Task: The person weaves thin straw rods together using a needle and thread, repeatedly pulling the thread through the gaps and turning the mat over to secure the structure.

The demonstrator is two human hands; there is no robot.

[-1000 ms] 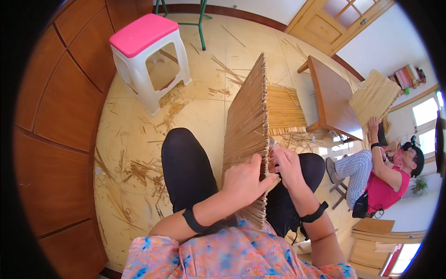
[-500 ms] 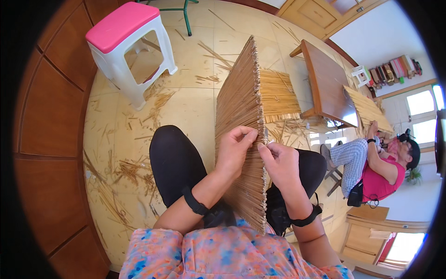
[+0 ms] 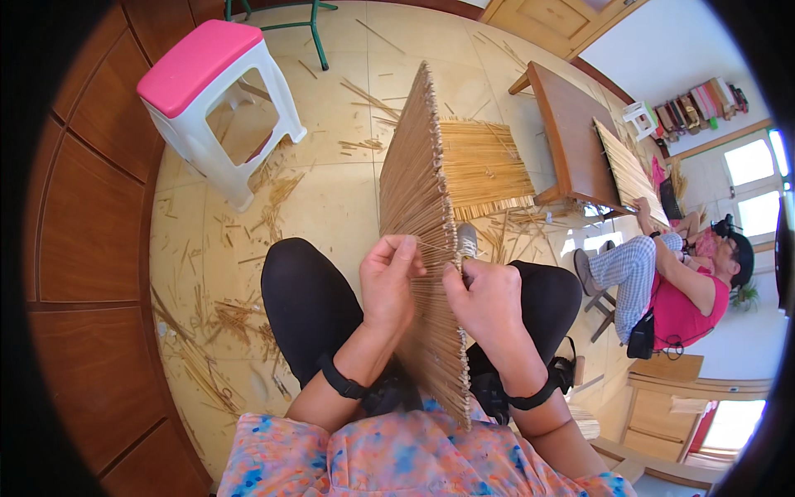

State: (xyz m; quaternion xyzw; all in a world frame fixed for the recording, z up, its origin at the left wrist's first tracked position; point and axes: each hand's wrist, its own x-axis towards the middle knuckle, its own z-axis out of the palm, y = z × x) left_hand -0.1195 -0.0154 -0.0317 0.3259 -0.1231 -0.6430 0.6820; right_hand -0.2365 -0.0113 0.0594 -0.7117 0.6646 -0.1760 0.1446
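A stiff mat of straw-like stalks (image 3: 411, 178) stands on edge between my knees, its knotted rim running toward my lap. My left hand (image 3: 389, 282) is on the mat's left side, thumb and fingers pinched on what looks like a thin strand leading to the rim. Closed on the rim itself is my right hand (image 3: 489, 302), its thumb pressed against the knots. What lies under its curled fingers is hidden.
Beyond the mat another stalk mat (image 3: 484, 166) lies on the floor among scattered stalk bits. A pink-topped white stool (image 3: 203, 66) stands at left. To the right are a low brown table (image 3: 571, 124) and a seated person (image 3: 683, 302) handling another mat (image 3: 621, 170).
My left hand has drawn back from the rim, to the left and slightly down, with the strand. My right hand stays at the rim, shifted slightly. The mat has tilted a little left.
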